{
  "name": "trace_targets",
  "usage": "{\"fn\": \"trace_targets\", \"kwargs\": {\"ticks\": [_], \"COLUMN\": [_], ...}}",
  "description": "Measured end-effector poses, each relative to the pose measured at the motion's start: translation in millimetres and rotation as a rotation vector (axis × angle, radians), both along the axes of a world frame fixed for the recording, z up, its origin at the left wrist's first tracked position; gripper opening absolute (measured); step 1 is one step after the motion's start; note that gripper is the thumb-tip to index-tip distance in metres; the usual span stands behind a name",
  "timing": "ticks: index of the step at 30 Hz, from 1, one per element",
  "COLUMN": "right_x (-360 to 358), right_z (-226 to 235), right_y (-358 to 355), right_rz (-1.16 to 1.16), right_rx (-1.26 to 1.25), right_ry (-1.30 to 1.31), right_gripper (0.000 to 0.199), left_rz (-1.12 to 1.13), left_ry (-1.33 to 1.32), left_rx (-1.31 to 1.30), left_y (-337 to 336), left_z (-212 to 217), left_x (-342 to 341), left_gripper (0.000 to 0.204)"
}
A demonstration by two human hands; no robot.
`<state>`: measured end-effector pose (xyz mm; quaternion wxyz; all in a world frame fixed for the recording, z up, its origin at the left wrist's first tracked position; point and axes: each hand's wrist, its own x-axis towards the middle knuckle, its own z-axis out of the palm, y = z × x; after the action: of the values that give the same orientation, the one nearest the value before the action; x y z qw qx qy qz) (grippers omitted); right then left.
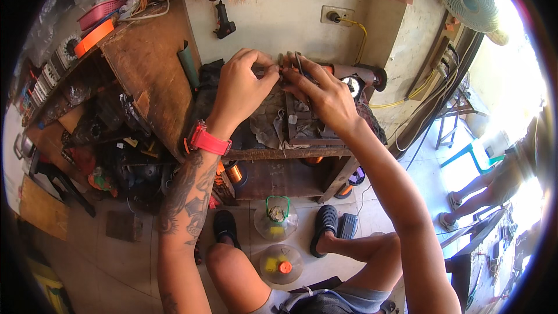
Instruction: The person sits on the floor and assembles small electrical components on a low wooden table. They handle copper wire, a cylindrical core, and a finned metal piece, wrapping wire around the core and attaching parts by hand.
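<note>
Above the small wooden workbench (273, 153), both hands meet close together. My left hand (241, 84), a red watch (210, 141) on its wrist, is closed in a pinch of thumb and forefinger; whatever lies between the tips is too small to make out. From the right, my right hand (330, 96) closes round a slim dark tool (300, 65), its kind unclear. Orange and dark parts show partly behind the fingers. To the right of that hand stands a machine with a round white dial (351, 86). Crumpled grey cloth (267, 125) lies below the hands.
A brown wooden cabinet (151, 70) stands at the left. Copper wire spools (233, 173) sit under the bench. Two clear plastic jugs (276, 221) are on the floor between my feet, near a foot pedal (348, 226). Another person's legs (474, 195) show at the right.
</note>
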<state>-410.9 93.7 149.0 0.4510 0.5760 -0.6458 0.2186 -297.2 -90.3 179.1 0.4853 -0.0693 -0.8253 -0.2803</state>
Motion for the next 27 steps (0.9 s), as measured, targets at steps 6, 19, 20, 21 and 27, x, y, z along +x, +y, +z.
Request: {"fn": "trace_targets", "kwargs": {"ticks": [6, 19, 20, 21, 27], "right_x": [4, 25, 35, 43, 66], "right_z": [-1, 22, 22, 25, 44], "right_y": [-4, 8, 10, 12, 22], "right_rz": [0.095, 0.248, 0.25, 0.249, 0.187], "right_rx": [-0.11, -0.2, -0.259, -0.308, -0.189], "right_ry": [-0.15, -0.39, -0.494, -0.604, -0.638], "right_gripper": [0.043, 0.037, 0.038, 0.038, 0.021], "left_rz": [0.009, 0.054, 0.056, 0.044, 0.007], "left_ry": [-0.011, 0.014, 0.017, 0.028, 0.007], "left_rx": [0.01, -0.015, 0.001, 0.01, 0.057], "left_y": [1, 9, 10, 10, 7], "left_z": [0, -7, -9, -10, -13], "left_x": [0, 3, 3, 3, 4], "left_gripper": [0.01, 0.013, 0.013, 0.013, 0.015]}}
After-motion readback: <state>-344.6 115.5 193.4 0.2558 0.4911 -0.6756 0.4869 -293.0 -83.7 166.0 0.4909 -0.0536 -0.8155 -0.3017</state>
